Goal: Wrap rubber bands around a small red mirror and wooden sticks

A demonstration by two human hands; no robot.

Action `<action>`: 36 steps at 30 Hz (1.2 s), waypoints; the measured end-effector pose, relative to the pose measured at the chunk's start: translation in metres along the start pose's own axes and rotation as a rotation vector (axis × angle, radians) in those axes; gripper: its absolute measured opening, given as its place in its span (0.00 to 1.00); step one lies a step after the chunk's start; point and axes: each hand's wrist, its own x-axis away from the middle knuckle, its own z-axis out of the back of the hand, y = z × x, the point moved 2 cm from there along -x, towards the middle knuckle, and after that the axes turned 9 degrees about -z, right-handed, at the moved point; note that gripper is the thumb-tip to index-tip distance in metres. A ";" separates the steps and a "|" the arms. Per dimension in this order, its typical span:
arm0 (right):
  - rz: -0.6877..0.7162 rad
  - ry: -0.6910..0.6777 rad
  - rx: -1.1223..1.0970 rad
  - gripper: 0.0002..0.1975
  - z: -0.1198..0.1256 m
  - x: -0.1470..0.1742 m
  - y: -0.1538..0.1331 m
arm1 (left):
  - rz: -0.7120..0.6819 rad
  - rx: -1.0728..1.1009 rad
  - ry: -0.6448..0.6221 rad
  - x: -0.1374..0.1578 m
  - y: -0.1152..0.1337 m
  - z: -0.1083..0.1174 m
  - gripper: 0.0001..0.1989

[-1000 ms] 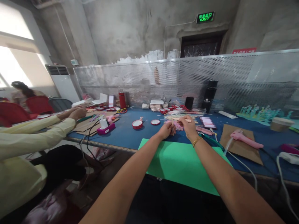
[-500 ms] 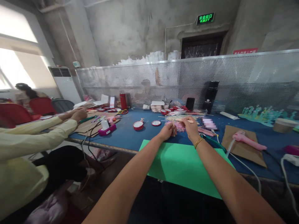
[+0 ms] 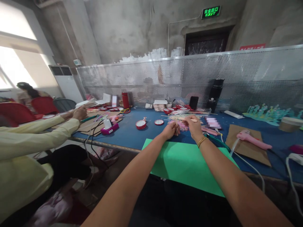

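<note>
My left hand [image 3: 172, 130] is closed above the far edge of a bright green sheet [image 3: 182, 167], its fingertips pinched together. What sits between them is too small to make out. Just to its right, my right hand [image 3: 193, 126] grips a pale, thin stick [image 3: 194, 120] that points towards the left. Behind and between the hands lies a heap of pink strands [image 3: 183, 126], partly hidden by my fingers. Several thin light sticks [image 3: 174, 117] are spread beyond it. To the left on the blue table [image 3: 125, 129] are two small red-rimmed round pieces with white faces [image 3: 141, 125].
A pink glue gun [image 3: 253, 139] rests on cardboard at right, its cable trailing. A black thermos [image 3: 215, 94], phone [image 3: 193, 102] and paper cup [image 3: 290, 125] stand farther back. At left a co-worker's hands [image 3: 79, 113] work near a purple power block [image 3: 109, 128].
The camera view has shifted slightly. My hands stay close together near the pink strands; my left fingers have turned a little, and the pale piece seen there before is less visible.
</note>
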 end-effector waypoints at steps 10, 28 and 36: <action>0.001 0.008 -0.013 0.09 0.000 -0.002 0.000 | -0.049 -0.028 -0.020 0.003 0.011 0.000 0.16; 0.018 -0.008 -0.001 0.10 -0.002 -0.003 -0.001 | -0.017 -0.004 0.000 0.001 0.016 0.002 0.12; 0.037 -0.041 0.003 0.09 -0.003 -0.004 -0.001 | -0.018 -0.033 -0.001 -0.001 0.016 0.001 0.12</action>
